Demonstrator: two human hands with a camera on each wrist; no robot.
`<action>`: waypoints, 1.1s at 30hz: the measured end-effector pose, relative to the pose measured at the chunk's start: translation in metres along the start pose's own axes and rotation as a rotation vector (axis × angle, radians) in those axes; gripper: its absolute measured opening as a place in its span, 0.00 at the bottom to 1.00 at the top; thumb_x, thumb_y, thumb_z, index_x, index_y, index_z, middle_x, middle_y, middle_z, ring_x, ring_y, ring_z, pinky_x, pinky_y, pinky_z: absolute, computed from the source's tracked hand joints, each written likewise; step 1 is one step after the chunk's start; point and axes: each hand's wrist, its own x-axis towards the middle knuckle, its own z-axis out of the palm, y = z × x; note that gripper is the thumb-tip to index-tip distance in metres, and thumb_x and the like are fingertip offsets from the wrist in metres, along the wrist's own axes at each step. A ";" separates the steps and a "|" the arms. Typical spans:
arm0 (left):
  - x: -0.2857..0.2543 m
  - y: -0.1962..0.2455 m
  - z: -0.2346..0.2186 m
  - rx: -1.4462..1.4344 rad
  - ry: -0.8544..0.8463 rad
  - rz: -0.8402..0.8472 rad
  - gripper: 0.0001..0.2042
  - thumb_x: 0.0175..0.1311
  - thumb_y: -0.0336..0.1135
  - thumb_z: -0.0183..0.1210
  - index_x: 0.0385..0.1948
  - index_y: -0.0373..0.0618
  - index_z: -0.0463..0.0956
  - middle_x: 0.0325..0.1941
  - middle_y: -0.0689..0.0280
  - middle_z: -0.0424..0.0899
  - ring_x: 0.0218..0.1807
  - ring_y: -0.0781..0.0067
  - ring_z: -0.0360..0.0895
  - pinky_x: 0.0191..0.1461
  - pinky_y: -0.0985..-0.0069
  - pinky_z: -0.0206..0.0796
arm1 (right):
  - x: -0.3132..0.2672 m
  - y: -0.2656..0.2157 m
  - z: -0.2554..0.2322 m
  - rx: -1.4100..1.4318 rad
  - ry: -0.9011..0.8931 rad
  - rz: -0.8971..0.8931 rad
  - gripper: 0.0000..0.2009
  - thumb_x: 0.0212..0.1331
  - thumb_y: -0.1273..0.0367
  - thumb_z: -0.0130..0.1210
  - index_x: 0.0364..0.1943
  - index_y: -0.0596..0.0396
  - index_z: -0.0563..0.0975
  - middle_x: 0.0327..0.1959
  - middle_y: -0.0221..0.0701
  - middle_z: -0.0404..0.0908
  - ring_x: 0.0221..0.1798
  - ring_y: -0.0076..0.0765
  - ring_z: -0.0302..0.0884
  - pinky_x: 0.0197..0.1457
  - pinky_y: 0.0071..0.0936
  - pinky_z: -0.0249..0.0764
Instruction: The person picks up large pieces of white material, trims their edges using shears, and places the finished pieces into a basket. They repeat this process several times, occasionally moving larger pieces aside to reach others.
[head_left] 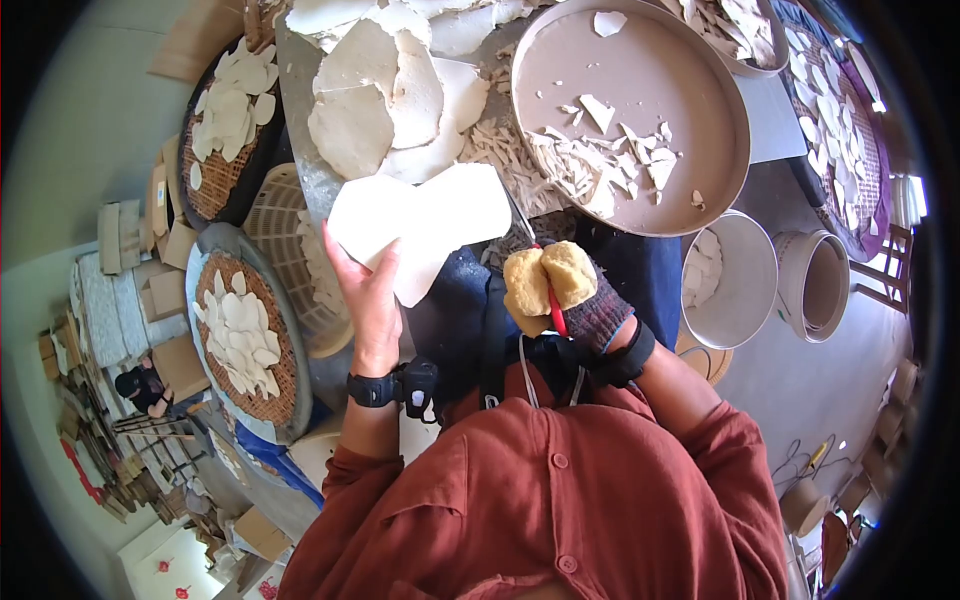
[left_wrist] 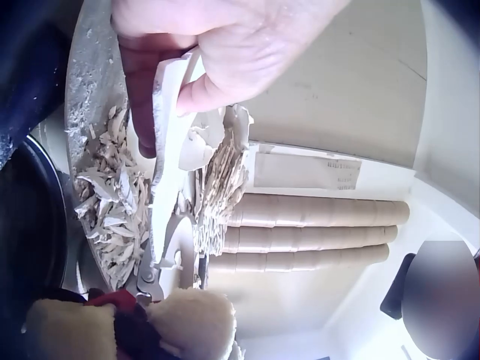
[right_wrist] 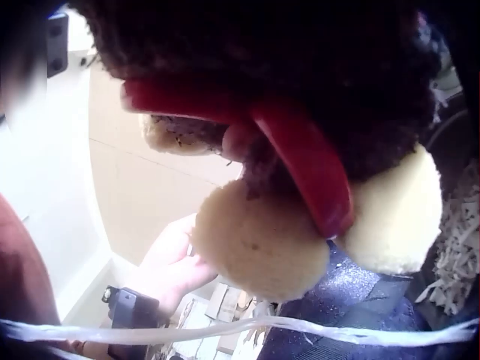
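Observation:
My left hand (head_left: 372, 305) pinches a broad, thin off-white sheet (head_left: 420, 225), thumb on the near face and fingers behind. The sheet has rounded lobes and a notch in its upper edge; the left wrist view shows it nearly edge-on. My right hand (head_left: 598, 312), in a dark knit glove with yellow foam pads (right_wrist: 262, 240) on its fingers, grips shears by their red handles (right_wrist: 304, 165). Their metal pivot (left_wrist: 148, 279) shows close to the sheet's lower end in the left wrist view. In the head view, the sheet's right lobe reaches the slim blade.
More sheets (head_left: 385, 95) lie stacked on the work surface ahead, beside a heap of offcuts (head_left: 500, 160). A large round tray (head_left: 630, 70) with fragments stands at front right. Pale buckets (head_left: 745, 265) sit on the right; woven baskets of cut pieces (head_left: 240, 325) stand on the left.

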 end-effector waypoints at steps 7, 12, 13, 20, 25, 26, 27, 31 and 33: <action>0.009 0.010 -0.006 -0.040 -0.110 -0.028 0.39 0.53 0.16 0.55 0.66 0.41 0.41 0.62 0.56 0.61 0.61 0.67 0.63 0.63 0.72 0.59 | 0.004 0.006 -0.002 0.973 -0.138 0.164 0.14 0.62 0.67 0.48 0.47 0.61 0.71 0.48 0.36 0.75 0.52 0.34 0.73 0.57 0.32 0.70; 0.012 0.013 -0.006 -0.162 -0.145 -0.121 0.32 0.56 0.21 0.54 0.63 0.40 0.48 0.58 0.56 0.66 0.58 0.66 0.67 0.61 0.69 0.62 | 0.007 0.003 0.001 1.142 -0.128 0.134 0.14 0.62 0.68 0.48 0.48 0.62 0.71 0.47 0.37 0.75 0.51 0.36 0.73 0.58 0.34 0.69; 0.007 0.015 -0.004 -0.260 -0.115 -0.169 0.30 0.57 0.22 0.54 0.62 0.40 0.49 0.57 0.56 0.67 0.57 0.66 0.69 0.60 0.69 0.63 | 0.007 0.000 0.002 1.187 -0.110 0.122 0.14 0.62 0.68 0.48 0.48 0.63 0.71 0.47 0.37 0.75 0.51 0.36 0.74 0.58 0.34 0.70; -0.030 0.001 0.039 -0.620 0.112 -0.194 0.17 0.62 0.32 0.54 0.52 0.44 0.66 0.50 0.63 0.74 0.51 0.70 0.72 0.58 0.70 0.64 | 0.006 -0.010 0.008 1.059 0.002 0.163 0.15 0.61 0.70 0.48 0.47 0.67 0.70 0.46 0.41 0.75 0.49 0.39 0.75 0.56 0.37 0.71; -0.023 -0.008 0.053 -0.821 0.154 -0.214 0.16 0.62 0.34 0.55 0.50 0.42 0.68 0.51 0.65 0.74 0.54 0.72 0.69 0.61 0.70 0.60 | 0.002 -0.013 0.006 0.228 -0.011 0.053 0.14 0.58 0.70 0.52 0.46 0.63 0.71 0.45 0.37 0.76 0.47 0.36 0.76 0.54 0.33 0.72; -0.024 -0.013 0.057 -0.820 0.131 -0.204 0.16 0.62 0.33 0.55 0.51 0.43 0.67 0.51 0.66 0.73 0.54 0.72 0.70 0.60 0.70 0.61 | 0.001 -0.015 0.007 0.076 0.002 0.033 0.14 0.56 0.69 0.54 0.46 0.61 0.71 0.44 0.36 0.77 0.46 0.36 0.77 0.53 0.32 0.72; -0.025 0.002 0.072 -0.735 0.109 -0.238 0.18 0.61 0.32 0.56 0.52 0.42 0.66 0.50 0.66 0.73 0.53 0.73 0.70 0.57 0.72 0.63 | 0.001 -0.023 0.010 0.045 0.027 0.034 0.16 0.53 0.68 0.57 0.45 0.58 0.71 0.42 0.35 0.78 0.45 0.36 0.77 0.50 0.30 0.72; -0.014 -0.006 0.089 -0.492 0.065 -0.270 0.14 0.59 0.28 0.58 0.45 0.35 0.72 0.44 0.63 0.77 0.43 0.75 0.76 0.46 0.76 0.70 | -0.001 -0.042 0.005 -0.641 0.026 -0.229 0.20 0.47 0.63 0.61 0.43 0.55 0.70 0.36 0.37 0.77 0.40 0.44 0.77 0.43 0.32 0.72; -0.005 -0.008 0.090 -0.405 0.015 -0.228 0.12 0.58 0.28 0.58 0.43 0.33 0.73 0.42 0.62 0.79 0.40 0.75 0.77 0.43 0.77 0.71 | -0.008 -0.029 -0.002 -0.576 0.061 -0.148 0.20 0.46 0.63 0.60 0.43 0.55 0.70 0.36 0.38 0.77 0.40 0.45 0.77 0.44 0.32 0.73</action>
